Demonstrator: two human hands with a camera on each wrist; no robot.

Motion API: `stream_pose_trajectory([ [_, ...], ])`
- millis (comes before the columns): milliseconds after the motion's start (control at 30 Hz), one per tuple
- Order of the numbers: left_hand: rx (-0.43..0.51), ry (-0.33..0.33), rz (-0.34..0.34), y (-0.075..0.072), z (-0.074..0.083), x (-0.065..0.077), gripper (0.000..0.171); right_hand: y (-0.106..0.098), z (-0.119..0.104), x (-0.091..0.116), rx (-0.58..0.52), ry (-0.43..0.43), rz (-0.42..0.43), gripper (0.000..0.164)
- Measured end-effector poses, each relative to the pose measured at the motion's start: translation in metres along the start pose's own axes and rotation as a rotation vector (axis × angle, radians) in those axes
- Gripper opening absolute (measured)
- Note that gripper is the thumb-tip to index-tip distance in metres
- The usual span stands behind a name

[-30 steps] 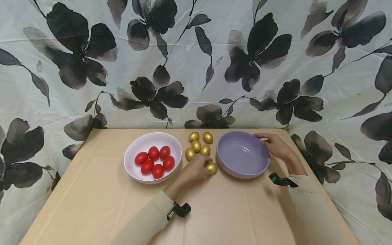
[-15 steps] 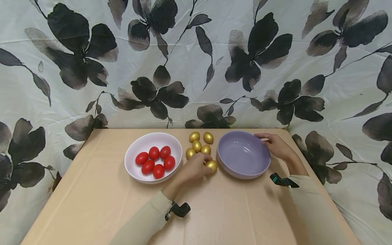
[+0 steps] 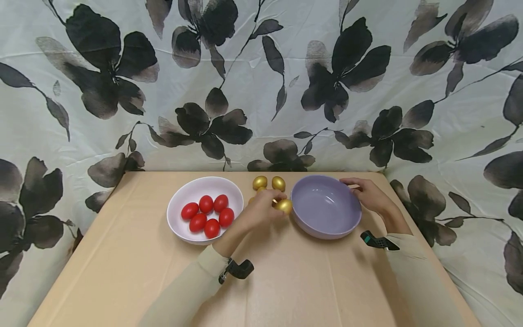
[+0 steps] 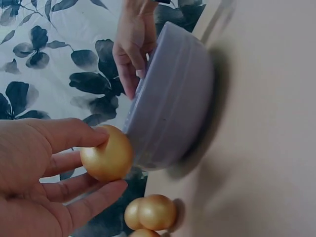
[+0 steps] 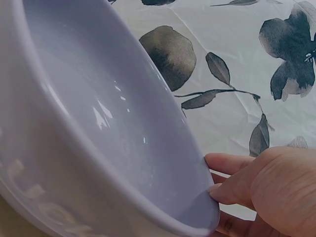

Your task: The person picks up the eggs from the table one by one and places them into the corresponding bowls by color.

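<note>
Gold egg (image 3: pixel 284 206), head view: grasped by the left hand (image 3: pixel 261 206) just beside the near-left rim of the purple bowl (image 3: pixel 324 209); its long axis was laid roughly sideways, from hand toward bowl; which end was narrower could not be told
Bowl rim, head view: the far-right side was held by the right hand (image 3: pixel 369 195)
White bowl (image 3: pixel 175 200), head view: set on the table (image 3: pixel 294 281) at left; the red eggs (image 3: pixel 198 222) were contained by it, rolling presumably being checked by its wall
Loose gold eggs (image 3: pixel 278 183), head view: grouped between the bowls, partly hidden by the left hand
Gold shell, left wrist view: pinched between thumb and fingertips, presumably because a smooth curve was best secured from opposing sides; a nearly round outline was shown, the long axis seemingly foreshortened
Lilac edge, right wrist view: pinched between thumb and fingers, presumably for steadiness
</note>
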State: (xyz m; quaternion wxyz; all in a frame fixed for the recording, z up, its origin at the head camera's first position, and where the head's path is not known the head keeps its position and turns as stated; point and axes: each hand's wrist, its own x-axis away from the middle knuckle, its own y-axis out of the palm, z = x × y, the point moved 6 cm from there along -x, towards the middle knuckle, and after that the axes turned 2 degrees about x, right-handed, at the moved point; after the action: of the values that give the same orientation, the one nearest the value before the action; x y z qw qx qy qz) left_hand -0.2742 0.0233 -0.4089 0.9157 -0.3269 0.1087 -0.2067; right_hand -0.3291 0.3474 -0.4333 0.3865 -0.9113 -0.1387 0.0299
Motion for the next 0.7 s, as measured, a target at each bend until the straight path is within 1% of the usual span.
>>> stream_pose_trajectory([
  [67,-0.010,0.006,0.009,-0.002,0.003,-0.004,0.036,0.000,0.001,0.000,-0.003,0.003,-0.002,0.047],
  [333,0.030,0.025,0.008,0.000,0.014,-0.021,0.034,-0.001,0.000,0.000,0.000,0.002,0.003,0.047],
  [433,0.083,0.026,0.002,0.005,0.016,-0.028,0.035,-0.001,-0.001,-0.001,0.005,-0.006,0.006,0.047],
  [567,0.140,0.050,-0.002,0.011,0.020,-0.037,0.037,-0.001,-0.003,0.000,-0.004,-0.012,0.005,0.048],
  [633,0.142,0.077,-0.005,0.015,0.022,-0.042,0.037,-0.002,-0.011,0.004,-0.017,0.000,-0.002,0.048],
  [700,0.140,0.097,-0.013,0.019,0.024,-0.047,0.038,-0.002,-0.012,0.004,-0.018,0.001,-0.005,0.048],
])
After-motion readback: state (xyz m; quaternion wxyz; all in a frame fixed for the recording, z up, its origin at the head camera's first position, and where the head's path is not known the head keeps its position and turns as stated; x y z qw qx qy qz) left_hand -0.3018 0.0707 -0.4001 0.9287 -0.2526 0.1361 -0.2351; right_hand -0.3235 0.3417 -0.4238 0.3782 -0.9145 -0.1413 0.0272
